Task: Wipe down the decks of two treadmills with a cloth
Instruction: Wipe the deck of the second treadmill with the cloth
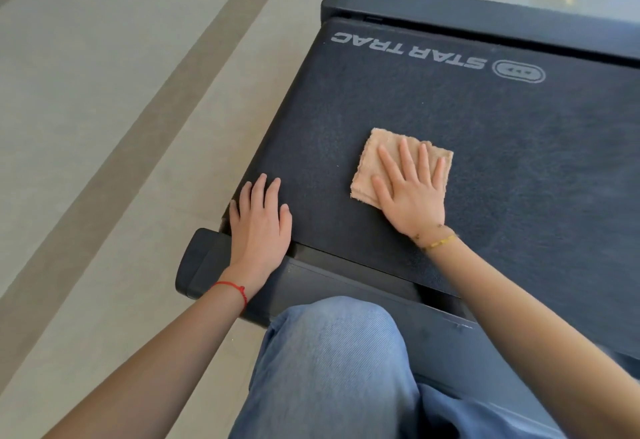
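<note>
A black treadmill deck (pixel 485 134) with white STAR TRAC lettering fills the right half of the view. A folded tan cloth (pixel 377 153) lies flat on the belt near its rear end. My right hand (pixel 412 193) presses on the cloth with straight, spread fingers. My left hand (pixel 259 220) rests flat on the belt's near left corner, fingers straight, holding nothing. It lies about a hand's width left of the cloth.
The treadmill's black side rail (pixel 450 16) runs along the far edge and its rear end cap (pixel 197 262) sits under my left wrist. My knee in blue jeans (pixel 332 352) is just behind the deck. Pale tiled floor (pixel 104 127) with darker stripes lies to the left.
</note>
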Demonstrator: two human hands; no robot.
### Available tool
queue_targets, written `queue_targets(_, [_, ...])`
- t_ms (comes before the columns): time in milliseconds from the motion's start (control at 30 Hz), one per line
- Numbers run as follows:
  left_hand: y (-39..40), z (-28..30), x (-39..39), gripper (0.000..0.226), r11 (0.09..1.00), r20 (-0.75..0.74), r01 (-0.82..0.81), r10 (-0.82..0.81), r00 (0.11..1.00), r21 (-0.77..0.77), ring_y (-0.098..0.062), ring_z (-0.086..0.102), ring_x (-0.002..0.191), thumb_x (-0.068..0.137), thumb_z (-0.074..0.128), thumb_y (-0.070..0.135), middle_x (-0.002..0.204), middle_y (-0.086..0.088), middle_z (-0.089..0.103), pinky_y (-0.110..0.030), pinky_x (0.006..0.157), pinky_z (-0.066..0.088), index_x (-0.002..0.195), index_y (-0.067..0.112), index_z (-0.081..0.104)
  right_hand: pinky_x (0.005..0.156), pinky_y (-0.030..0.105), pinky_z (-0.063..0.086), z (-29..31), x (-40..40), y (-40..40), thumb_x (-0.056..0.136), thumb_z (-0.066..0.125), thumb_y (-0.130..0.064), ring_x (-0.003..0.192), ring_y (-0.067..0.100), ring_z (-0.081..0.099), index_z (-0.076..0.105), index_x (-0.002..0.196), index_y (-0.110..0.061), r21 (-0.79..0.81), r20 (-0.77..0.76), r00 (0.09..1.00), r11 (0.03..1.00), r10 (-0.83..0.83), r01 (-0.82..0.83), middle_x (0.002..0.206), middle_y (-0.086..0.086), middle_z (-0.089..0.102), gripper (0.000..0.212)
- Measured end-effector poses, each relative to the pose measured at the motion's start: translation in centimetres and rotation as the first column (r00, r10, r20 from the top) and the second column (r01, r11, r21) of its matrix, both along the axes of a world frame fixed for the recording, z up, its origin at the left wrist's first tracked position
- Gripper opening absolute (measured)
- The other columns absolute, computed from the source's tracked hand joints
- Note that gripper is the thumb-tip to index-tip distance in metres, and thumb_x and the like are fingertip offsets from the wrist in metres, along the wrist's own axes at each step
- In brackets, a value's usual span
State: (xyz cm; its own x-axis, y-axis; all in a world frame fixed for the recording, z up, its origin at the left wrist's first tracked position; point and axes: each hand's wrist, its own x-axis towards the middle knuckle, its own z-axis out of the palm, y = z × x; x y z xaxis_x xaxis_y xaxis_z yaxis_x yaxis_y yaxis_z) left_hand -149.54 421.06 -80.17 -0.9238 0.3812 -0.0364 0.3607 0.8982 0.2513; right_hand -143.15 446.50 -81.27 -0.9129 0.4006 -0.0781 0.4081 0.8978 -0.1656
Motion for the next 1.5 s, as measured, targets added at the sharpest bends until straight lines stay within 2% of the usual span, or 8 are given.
queue_targets(300, [8.0, 0.6, 1.7, 0.050, 0.970, -0.034, 0.228, -0.226, 0.974, 0.079, -0.023, 0.018, 0.151, 0.104, 0.034, 0.027, 0.162, -0.005, 0.024, -0.053, 0.121, 0.018, 0.154, 0.018, 0.030, 0.121, 0.055, 0.000, 0.4, 8.5, -0.9, 0.102, 0.017, -0.057, 0.153, 0.030, 0.002, 0.012, 0.156, -0.042, 0.006, 0.010, 0.977, 0.977, 0.211, -0.211, 0.167, -0.005, 0.006, 0.057])
queue_targets(467, [11.8, -0.4, 2.9, 0.050, 0.946, -0.042, 0.310, -0.307, 0.951, 0.093, -0.022, 0.014, 0.152, 0.105, 0.033, 0.027, 0.163, -0.004, 0.022, -0.054, 0.122, 0.015, 0.154, 0.019, 0.029, 0.122, 0.052, -0.002, 0.5, 13.5, 4.6, 0.100, 0.016, -0.057, 0.153, 0.029, 0.001, 0.019, 0.156, -0.040, -0.013, -0.004, 0.999, 0.999, -0.032, 0.032, 0.166, -0.004, 0.009, 0.058])
queue_targets(667, [14.3, -1.7, 3.5, 0.051, 0.936, -0.068, 0.347, -0.342, 0.937, 0.066, -0.022, 0.011, 0.153, 0.104, 0.032, 0.028, 0.162, -0.004, 0.023, -0.061, 0.120, 0.007, 0.155, 0.021, 0.028, 0.120, 0.056, -0.008, 0.6, 12.8, 8.8, 0.103, 0.019, -0.052, 0.152, 0.030, -0.008, 0.006, 0.156, -0.043, -0.001, 0.061, 0.950, 0.951, -0.307, 0.308, 0.167, -0.002, 0.001, 0.056])
queue_targets(867, [14.4, -2.2, 3.7, 0.052, 0.938, -0.108, 0.343, -0.337, 0.935, 0.048, -0.023, 0.013, 0.152, 0.103, 0.032, 0.030, 0.162, -0.004, 0.024, -0.062, 0.120, 0.007, 0.155, 0.022, 0.028, 0.120, 0.057, -0.004, 0.6, 15.9, 3.2, 0.100, 0.014, -0.057, 0.153, 0.032, -0.002, 0.011, 0.156, -0.043, 0.020, 0.054, 0.999, 1.000, 0.005, -0.006, 0.167, -0.005, 0.006, 0.058])
queue_targets(967, [14.3, -2.2, 3.7, 0.052, 0.937, -0.111, 0.347, -0.341, 0.934, 0.047, -0.023, 0.013, 0.152, 0.104, 0.033, 0.030, 0.163, -0.004, 0.023, -0.061, 0.120, 0.006, 0.155, 0.022, 0.028, 0.122, 0.054, -0.004, 0.5, 18.2, 2.8, 0.101, 0.016, -0.057, 0.153, 0.027, -0.005, 0.009, 0.156, -0.044, 0.001, 0.052, 0.998, 0.999, 0.037, -0.037, 0.167, -0.008, 0.002, 0.056])
queue_targets(1133, [14.3, -1.8, 4.0, 0.052, 0.936, -0.108, 0.348, -0.341, 0.934, 0.052, -0.023, 0.014, 0.152, 0.103, 0.035, 0.029, 0.163, -0.003, 0.024, -0.061, 0.120, 0.006, 0.154, 0.022, 0.030, 0.122, 0.050, -0.006, 0.8, 20.7, 6.9, 0.097, 0.006, -0.060, 0.153, 0.027, -0.005, 0.009, 0.155, -0.046, 0.013, 0.077, 0.982, 0.985, -0.170, 0.170, 0.167, -0.007, 0.002, 0.060])
queue_targets(1300, [14.9, -1.6, 4.3, 0.053, 0.950, -0.077, 0.313, -0.311, 0.947, 0.018, -0.023, 0.009, 0.153, 0.104, 0.031, 0.031, 0.164, -0.002, 0.019, -0.063, 0.120, 0.005, 0.156, 0.023, 0.025, 0.120, 0.053, -0.011, 0.7, 16.5, 11.1, 0.102, 0.017, -0.055, 0.152, 0.028, -0.011, 0.005, 0.156, -0.046, -0.023, 0.073, 0.938, 0.939, -0.340, 0.343, 0.167, -0.004, -0.002, 0.056])
queue_targets(1500, [18.8, -1.8, 4.6, 0.055, 0.957, -0.034, 0.282, -0.281, 0.959, 0.064, -0.024, 0.002, 0.154, 0.105, 0.027, 0.037, 0.165, 0.006, 0.014, -0.063, 0.119, -0.001, 0.157, 0.025, 0.021, 0.120, 0.053, -0.010, 0.2, 13.3, 9.1, 0.103, 0.019, -0.054, 0.153, 0.031, -0.007, 0.007, 0.156, -0.045, 0.018, 0.010, 1.000, 1.000, -0.024, 0.024, 0.167, -0.005, 0.001, 0.055])
